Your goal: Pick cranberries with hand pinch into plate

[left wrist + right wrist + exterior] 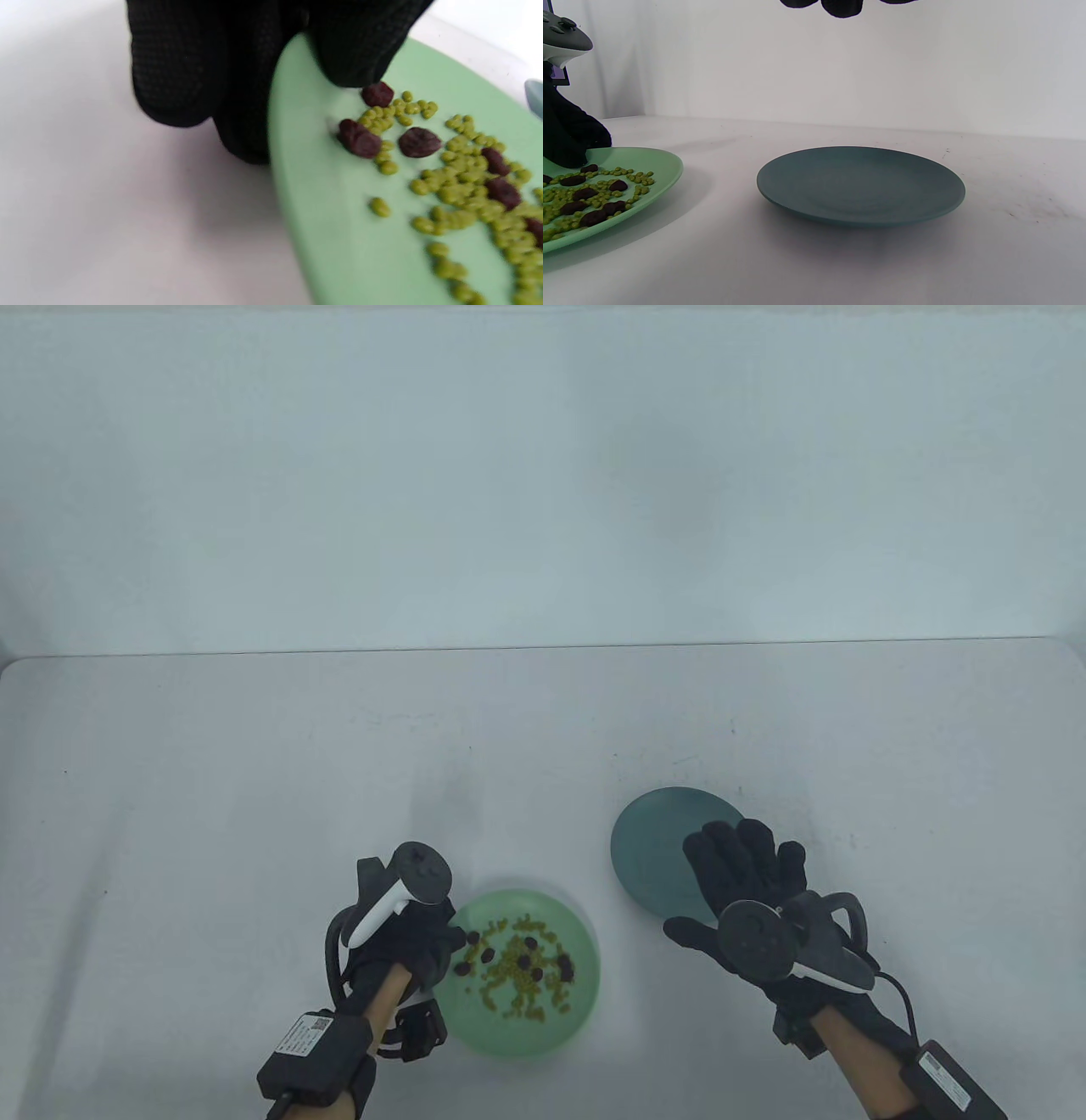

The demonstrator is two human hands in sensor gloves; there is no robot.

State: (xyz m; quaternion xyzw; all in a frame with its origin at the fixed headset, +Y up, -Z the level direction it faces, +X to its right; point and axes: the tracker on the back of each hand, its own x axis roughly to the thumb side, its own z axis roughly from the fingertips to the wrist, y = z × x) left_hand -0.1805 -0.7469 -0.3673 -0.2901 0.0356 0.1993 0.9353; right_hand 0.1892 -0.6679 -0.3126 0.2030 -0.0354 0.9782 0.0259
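Observation:
A light green plate (585,976) near the front holds several dark red cranberries (529,942) mixed among many small green beans (509,976). My left hand (441,942) reaches over the plate's left rim; in the left wrist view its fingertips (352,67) hover just above a cranberry (377,94), and whether they touch it I cannot tell. The dark teal plate (649,848) to the right is bare; it also shows in the right wrist view (861,186). My right hand (742,865) hovers over its near right part, fingers spread and holding nothing.
The white table (254,780) ends at a back edge against a white wall (543,475). In the right wrist view the green plate (653,163) lies left of the teal plate with a gap between them.

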